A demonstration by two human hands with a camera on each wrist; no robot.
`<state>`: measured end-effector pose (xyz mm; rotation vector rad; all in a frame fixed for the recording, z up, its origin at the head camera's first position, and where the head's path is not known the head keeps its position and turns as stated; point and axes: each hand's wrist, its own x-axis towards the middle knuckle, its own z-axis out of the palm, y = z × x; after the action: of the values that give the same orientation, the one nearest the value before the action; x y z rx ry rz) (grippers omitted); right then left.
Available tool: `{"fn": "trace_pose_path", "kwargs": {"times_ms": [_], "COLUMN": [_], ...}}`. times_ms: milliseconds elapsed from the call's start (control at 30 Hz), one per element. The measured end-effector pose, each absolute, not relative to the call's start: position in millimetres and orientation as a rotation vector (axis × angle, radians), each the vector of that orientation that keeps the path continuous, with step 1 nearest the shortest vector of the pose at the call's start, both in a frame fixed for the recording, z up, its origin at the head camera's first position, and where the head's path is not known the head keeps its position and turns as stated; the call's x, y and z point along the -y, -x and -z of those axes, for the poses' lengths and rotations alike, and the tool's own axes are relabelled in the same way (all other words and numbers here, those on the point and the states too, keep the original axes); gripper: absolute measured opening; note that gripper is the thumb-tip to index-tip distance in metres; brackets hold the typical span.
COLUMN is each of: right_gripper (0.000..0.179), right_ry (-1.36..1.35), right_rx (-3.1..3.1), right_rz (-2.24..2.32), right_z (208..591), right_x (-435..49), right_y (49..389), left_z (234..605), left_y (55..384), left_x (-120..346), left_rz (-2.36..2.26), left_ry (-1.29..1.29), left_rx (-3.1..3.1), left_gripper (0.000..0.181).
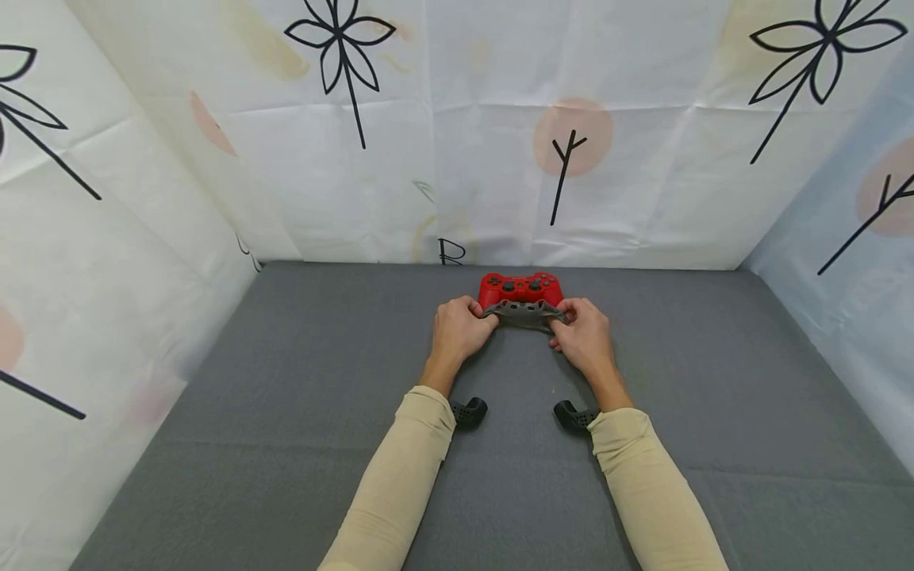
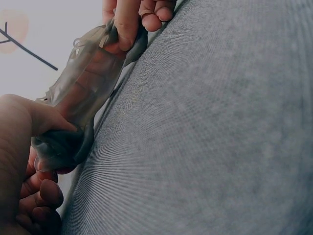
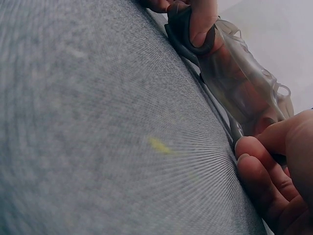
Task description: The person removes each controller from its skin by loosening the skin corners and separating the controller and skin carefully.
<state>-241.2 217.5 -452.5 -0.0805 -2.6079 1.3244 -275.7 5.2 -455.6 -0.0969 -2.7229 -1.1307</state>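
A translucent grey silicone controller cover point(image 1: 526, 315) is stretched between both hands, low over the cloth. My left hand point(image 1: 458, 327) pinches its left end, thumb on the near side and fingers curled beneath. At the other end, my right hand point(image 1: 584, 335) pinches it in the same way. Right behind the cover lies a red game controller point(image 1: 520, 287), sticks and buttons facing up; the cover overlaps its near edge in the head view. In the left wrist view, red shows through the thin cover point(image 2: 80, 88).
Grey cloth point(image 1: 343, 357) spreads over the table on all sides of the hands. A white patterned curtain point(image 1: 485, 182) hangs along the far edge, close behind the controller, and also at both sides. Black wrist devices point(image 1: 469, 413) sit on the inner side of each wrist.
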Motion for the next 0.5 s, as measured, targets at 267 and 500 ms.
{"fn": "trace_pose_path", "kwargs": {"times_ms": [267,500], "right_gripper": [0.024,0.034], "right_ry": [0.062,0.010], "right_rx": [2.645,2.707], "right_rz": [-1.326,-1.236], "right_z": [453.2,453.3], "right_x": [-219.5,-220.4], "right_y": [241.7,242.8], "left_z": [455.2,455.8], "left_y": [276.1,277.2], "left_x": [-4.9,-5.3], "left_rz": [1.146,1.194], "left_ry": [0.077,0.060], "left_rx": [2.731,2.705], "left_gripper": [0.017,0.017]}}
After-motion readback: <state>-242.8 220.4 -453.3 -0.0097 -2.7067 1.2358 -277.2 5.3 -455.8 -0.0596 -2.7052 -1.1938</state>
